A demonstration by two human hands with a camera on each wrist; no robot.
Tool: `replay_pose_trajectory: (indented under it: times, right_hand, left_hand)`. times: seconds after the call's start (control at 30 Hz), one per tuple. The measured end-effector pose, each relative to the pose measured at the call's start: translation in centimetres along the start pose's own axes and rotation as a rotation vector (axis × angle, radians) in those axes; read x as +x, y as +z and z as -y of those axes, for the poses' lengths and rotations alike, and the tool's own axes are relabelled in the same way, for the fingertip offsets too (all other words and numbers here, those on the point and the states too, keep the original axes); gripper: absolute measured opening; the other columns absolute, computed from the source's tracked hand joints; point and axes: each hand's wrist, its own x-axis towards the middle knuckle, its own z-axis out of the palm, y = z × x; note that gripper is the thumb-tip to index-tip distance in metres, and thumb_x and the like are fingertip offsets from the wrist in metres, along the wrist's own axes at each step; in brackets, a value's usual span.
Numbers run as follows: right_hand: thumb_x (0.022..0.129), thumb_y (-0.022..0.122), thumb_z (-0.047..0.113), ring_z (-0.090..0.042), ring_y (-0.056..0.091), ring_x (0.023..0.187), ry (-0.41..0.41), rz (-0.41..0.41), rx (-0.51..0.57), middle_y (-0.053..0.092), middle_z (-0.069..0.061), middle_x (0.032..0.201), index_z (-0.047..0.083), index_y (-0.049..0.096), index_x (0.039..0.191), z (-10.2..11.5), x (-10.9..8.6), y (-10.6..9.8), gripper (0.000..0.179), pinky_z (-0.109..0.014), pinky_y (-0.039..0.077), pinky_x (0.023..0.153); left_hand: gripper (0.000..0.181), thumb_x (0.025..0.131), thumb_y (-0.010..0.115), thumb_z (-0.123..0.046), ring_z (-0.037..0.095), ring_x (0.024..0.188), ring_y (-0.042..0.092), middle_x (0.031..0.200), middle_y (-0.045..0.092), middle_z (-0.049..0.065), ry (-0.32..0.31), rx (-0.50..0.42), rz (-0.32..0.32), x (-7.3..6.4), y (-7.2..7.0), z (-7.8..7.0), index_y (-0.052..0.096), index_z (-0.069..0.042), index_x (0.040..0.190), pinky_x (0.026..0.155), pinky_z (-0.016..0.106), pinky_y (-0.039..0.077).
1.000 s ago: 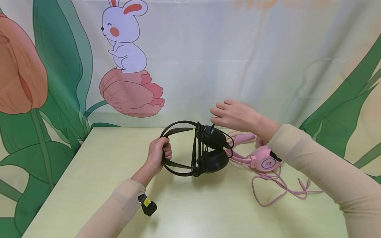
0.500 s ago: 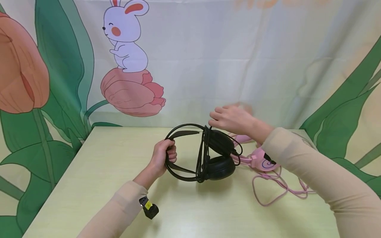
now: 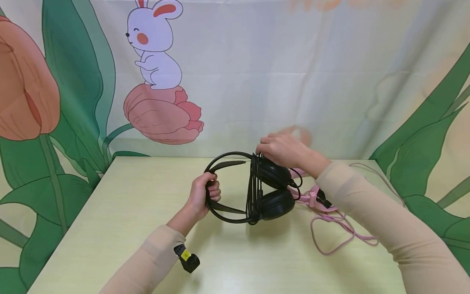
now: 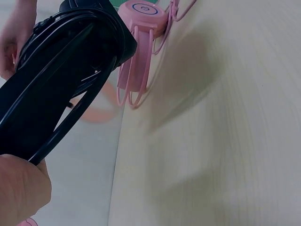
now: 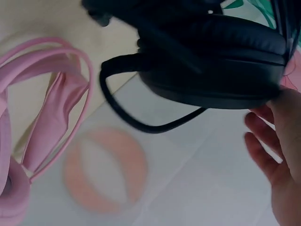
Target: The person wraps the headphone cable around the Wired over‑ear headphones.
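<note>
Cable work: apparently mid-step, with the cable [image 3: 254, 190] looped around the black headphones [image 3: 277, 204]; the next move likely calls for a steady left grip and a light right pinch.
Black headphones: held over the table [image 3: 139, 212], between both hands.
Left hand [image 3: 201, 194]: fingers wrapped around the headband [image 3: 227, 164].
Right hand [image 3: 282, 148]: fingers curled at the upper ear cup [image 3: 273, 173], beside the loops — whether they pinch cable cannot be told.

There are two headsets [image 3: 277, 204] [image 4: 146, 18] and one table [image 3: 238, 261].
</note>
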Motion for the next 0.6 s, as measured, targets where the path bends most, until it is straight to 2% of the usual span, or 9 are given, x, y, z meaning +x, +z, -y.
replay_pose_trajectory:
  times: [0.2,0.3,0.47,0.6]
  right_hand:
    - [0.092,0.051,0.012,-0.021,0.063,0.086,0.102,0.06,0.145,0.064,-0.006,0.098,0.008,0.064,0.107,0.3,0.0,0.2,0.02,-0.036,0.051,0.069]
    - [0.095,0.047,0.017,-0.022,0.063,0.088,0.145,0.095,0.167,0.062,-0.008,0.103,0.007,0.06,0.115,0.6,0.1,0.3,0.025,-0.037,0.051,0.072]
    - [0.097,0.044,0.024,-0.023,0.059,0.089,0.188,0.13,0.141,0.058,-0.009,0.106,0.007,0.055,0.121,0.9,0.4,0.5,0.032,-0.038,0.05,0.076]
    - [0.096,0.047,0.023,-0.023,0.056,0.087,0.167,0.075,0.096,0.056,-0.009,0.104,0.007,0.056,0.119,1.1,0.6,0.7,0.03,-0.036,0.048,0.076]
  left_hand:
    - [0.02,0.085,0.034,-0.012,0.002,0.039,0.022,0.043,0.027,-0.011,-0.01,-0.023,-0.031,0.0,0.1,0.1,0.035,-0.014,0.066,0.04,0.017,0.017]
    - [0.018,0.086,0.034,-0.012,0.002,0.038,0.023,0.043,0.027,-0.011,-0.01,-0.04,-0.05,0.0,0.1,0.1,0.036,-0.013,0.068,0.04,0.016,0.017]
    - [0.016,0.085,0.034,-0.012,0.002,0.038,0.024,0.043,0.027,-0.011,-0.013,-0.063,-0.083,0.1,0.2,0.2,0.035,-0.013,0.068,0.039,0.016,0.019]
    - [0.016,0.084,0.035,-0.012,0.002,0.038,0.024,0.043,0.027,-0.011,-0.015,-0.079,-0.119,0.2,0.3,0.2,0.035,-0.014,0.068,0.039,0.016,0.019]
